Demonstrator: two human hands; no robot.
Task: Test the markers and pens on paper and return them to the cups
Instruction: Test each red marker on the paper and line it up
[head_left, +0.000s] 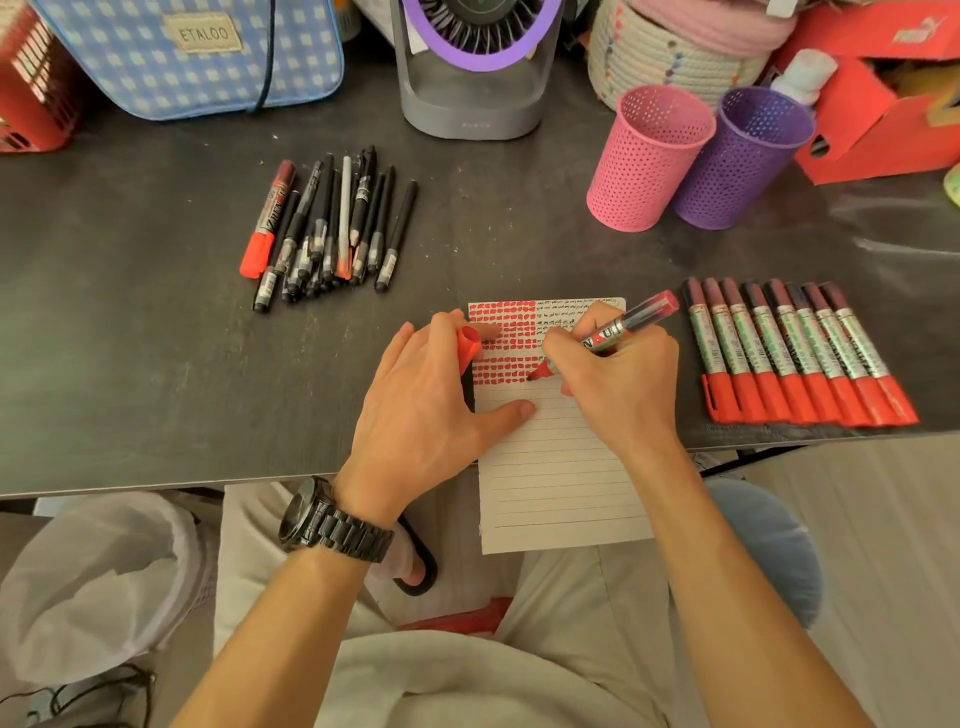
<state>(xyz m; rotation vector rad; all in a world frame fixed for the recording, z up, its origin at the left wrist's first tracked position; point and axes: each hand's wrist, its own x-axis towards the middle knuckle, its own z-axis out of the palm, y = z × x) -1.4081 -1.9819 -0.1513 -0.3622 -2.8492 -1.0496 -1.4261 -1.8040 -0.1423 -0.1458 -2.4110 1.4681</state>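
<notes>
At two o'clock on the dark desk (156, 338) we see a pink perforated metal cup (649, 156) touching a purple perforated metal cup (745, 156), their mouths showing only dotted inner walls. Our right hand (618, 384) pinches an uncapped red marker (618, 330), its tip on the white lined paper sheet (556, 467) at six o'clock, beside rows of red dashes; we cannot read its label. Our left hand (426, 405) curls round the red cap (469, 345), thumb flat on the sheet. A row of red-capped markers (795, 353) lies at four o'clock, a pile of black pens (332, 223) at ten o'clock. The blue gingham fabric bag (202, 62) at eleven o'clock reads "ETALOO".
</notes>
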